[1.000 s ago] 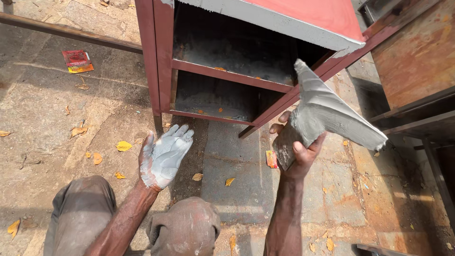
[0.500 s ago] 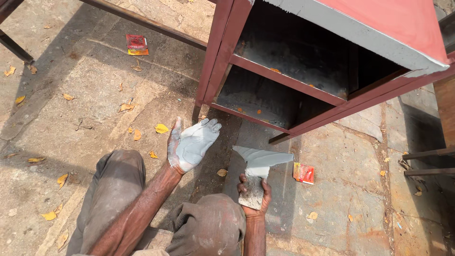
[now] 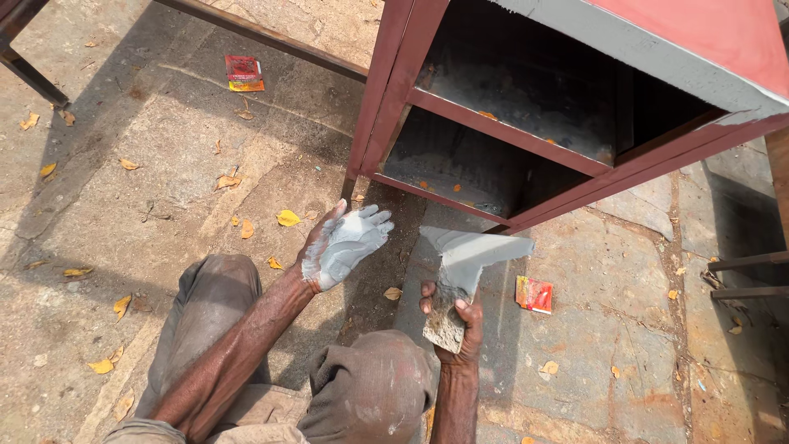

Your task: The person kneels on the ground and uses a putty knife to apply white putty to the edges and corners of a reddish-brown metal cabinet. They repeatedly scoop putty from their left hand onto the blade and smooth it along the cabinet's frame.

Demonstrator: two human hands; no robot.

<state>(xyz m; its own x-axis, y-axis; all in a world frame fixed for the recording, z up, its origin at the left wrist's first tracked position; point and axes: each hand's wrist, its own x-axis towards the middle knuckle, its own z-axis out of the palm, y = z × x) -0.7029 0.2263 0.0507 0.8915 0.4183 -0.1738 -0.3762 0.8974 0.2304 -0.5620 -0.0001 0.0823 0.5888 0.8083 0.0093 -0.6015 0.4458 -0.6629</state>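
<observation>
My right hand (image 3: 457,322) grips the crusted handle of a flat triangular scraper blade (image 3: 470,255) coated in grey paste, held upright in front of my knee. My left hand (image 3: 343,243) is held palm up with fingers spread, its palm and fingers smeared with the same pale grey paste. It holds nothing and sits just left of the blade, apart from it. Right behind both hands stands a dark red metal cabinet (image 3: 575,107) with open shelves, its inner surfaces grey and dusty.
I squat on a stone-paved ground (image 3: 148,189) strewn with yellow leaves. A red wrapper (image 3: 534,294) lies right of the blade, another red packet (image 3: 244,72) at the far left. Metal bars (image 3: 744,275) jut in at the right edge.
My right hand has brought the scraper down from beside the cabinet to low in front of my knee. The view has swung left. My left hand stays open, palm up.
</observation>
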